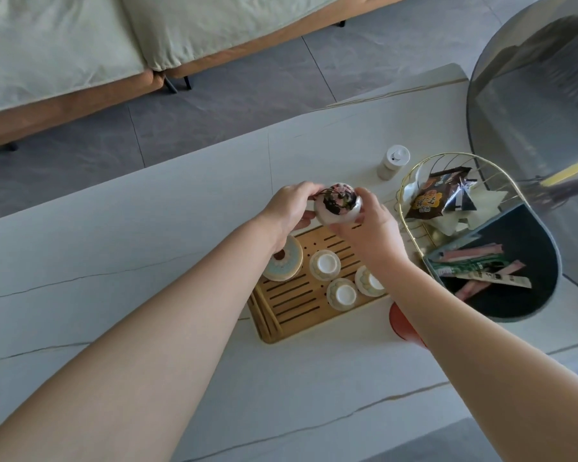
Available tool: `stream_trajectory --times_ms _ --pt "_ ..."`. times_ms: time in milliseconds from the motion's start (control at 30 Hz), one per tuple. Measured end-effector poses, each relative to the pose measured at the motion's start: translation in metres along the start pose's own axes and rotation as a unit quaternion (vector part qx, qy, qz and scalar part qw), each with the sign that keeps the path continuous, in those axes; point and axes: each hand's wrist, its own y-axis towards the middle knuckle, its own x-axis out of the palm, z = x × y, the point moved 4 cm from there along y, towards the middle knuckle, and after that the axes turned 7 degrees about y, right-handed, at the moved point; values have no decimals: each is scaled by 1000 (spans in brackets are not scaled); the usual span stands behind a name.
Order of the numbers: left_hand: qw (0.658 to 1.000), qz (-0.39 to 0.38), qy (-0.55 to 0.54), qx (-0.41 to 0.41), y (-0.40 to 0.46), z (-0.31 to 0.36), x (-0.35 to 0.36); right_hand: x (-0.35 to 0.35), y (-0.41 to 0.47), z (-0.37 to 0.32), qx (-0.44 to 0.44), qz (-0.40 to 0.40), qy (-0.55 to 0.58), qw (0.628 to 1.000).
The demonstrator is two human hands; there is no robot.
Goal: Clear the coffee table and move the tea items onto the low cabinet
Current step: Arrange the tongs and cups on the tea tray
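Both hands grip a small flowered jar [337, 208] above the far end of the bamboo tray [301, 305] on the bench [114, 261]; left hand [289, 206] and right hand [369, 225] fingers curl round its sides. Keeping it upright should stop the lid slipping during carrying.

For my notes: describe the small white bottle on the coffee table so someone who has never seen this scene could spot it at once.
Start at the pale coffee table and find the gold wire basket of snack packets on its right side. Just beyond the basket's left rim stands the white bottle, alone on bare tabletop. Unlike the cups on the bamboo tray, it is a plain upright cylinder with a dark-spotted cap.
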Motion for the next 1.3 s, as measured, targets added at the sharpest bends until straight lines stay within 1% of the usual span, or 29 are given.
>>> stream_trajectory --times_ms 200,333,500,633,800,900,1167,1300 --pt "999 -18 -30 2 -68 -16 -5 -7 -65 -7 -27 -17 -19 999" --pt "999 -26 -36 -19 -102 -44 -2 0 -109 -1 -44 -32 -28 998" --pt "997 -47 -37 -48 -118 -95 6 29 -141 21 -21 -68 -28 997" --pt "997 -40 -32 -64 -110 -130 14 54 -140 41 6 -81 -13 997" --pt "994 -27 -61 -88 -92 -155 17 80 -127 61 17 -81 -18 996" --pt "992 -23 -82 -95 -84 -161 17 90 -122 68 21 -77 -20 997" --pt "990 -17 -92 -110 -75 -167 16 97 -115 74 16 -76 -28 997" --pt "991 -22 -77 -111 -73 -167 13 91 -118 68 5 -89 -52 995"
